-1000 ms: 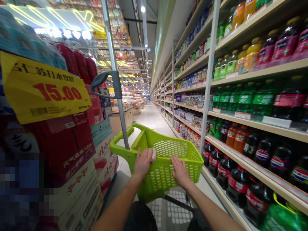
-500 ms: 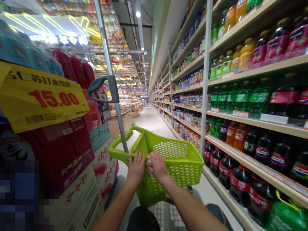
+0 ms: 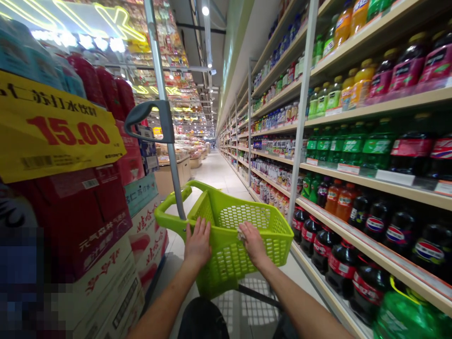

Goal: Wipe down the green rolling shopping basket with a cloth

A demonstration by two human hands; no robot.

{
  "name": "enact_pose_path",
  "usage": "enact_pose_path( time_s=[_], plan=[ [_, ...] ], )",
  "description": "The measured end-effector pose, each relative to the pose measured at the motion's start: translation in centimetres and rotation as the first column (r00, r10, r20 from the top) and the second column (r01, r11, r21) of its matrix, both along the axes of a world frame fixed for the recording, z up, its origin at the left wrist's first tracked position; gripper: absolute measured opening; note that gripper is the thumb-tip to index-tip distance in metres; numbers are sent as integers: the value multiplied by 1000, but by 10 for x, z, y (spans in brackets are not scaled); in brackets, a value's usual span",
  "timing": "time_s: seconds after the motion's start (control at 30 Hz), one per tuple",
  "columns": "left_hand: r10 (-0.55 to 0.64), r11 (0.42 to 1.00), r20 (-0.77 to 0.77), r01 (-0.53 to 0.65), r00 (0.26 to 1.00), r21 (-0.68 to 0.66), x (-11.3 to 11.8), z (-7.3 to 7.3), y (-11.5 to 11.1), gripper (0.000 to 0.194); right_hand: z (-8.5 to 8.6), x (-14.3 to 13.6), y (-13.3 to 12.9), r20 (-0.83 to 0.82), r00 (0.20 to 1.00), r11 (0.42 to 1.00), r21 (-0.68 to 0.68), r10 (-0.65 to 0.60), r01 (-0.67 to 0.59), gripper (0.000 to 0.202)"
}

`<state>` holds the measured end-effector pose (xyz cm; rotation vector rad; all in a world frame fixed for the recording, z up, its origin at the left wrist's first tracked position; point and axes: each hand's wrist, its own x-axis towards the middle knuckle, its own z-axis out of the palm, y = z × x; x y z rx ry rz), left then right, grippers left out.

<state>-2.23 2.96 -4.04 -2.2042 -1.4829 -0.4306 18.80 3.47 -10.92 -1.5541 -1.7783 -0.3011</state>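
A bright green plastic shopping cart (image 3: 226,263) with a perforated basket stands in front of me, its near side turned toward me. My left hand (image 3: 198,242) grips the basket's near rim close to the cart handle, fingers hooked over the edge. Farther right along the same rim, my right hand (image 3: 253,242) presses a crumpled white wipe (image 3: 241,234) against the plastic. Most of the wipe is hidden under the fingers. Rising by the cart handle is a metal pole (image 3: 162,80) with a grey loop grip (image 3: 150,121).
Shelves of bottled drinks (image 3: 374,146) line the right side, with large cola bottles (image 3: 341,259) at the bottom. Stacked drink cartons (image 3: 102,268) and a yellow price sign (image 3: 60,132) crowd the left. A pale tiled aisle (image 3: 219,169) runs ahead.
My right hand has slid rightward along the rim with the wipe, away from my left hand. My left hand stays on the rim. The view has shifted slightly.
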Motion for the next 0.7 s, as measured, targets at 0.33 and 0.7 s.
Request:
enact_pose_path(
  time_s=[0.33,0.7],
  plan=[
    [-7,999,0,7,1000,-49,-1,5,-4,66,-23,90,-22,47,972,972,-34,-229,231,43],
    [-5,998,-10,4,1000,-68,4,7,-7,66,-45,102,-10,-55,990,973,185,-127,136,43]
  ],
)
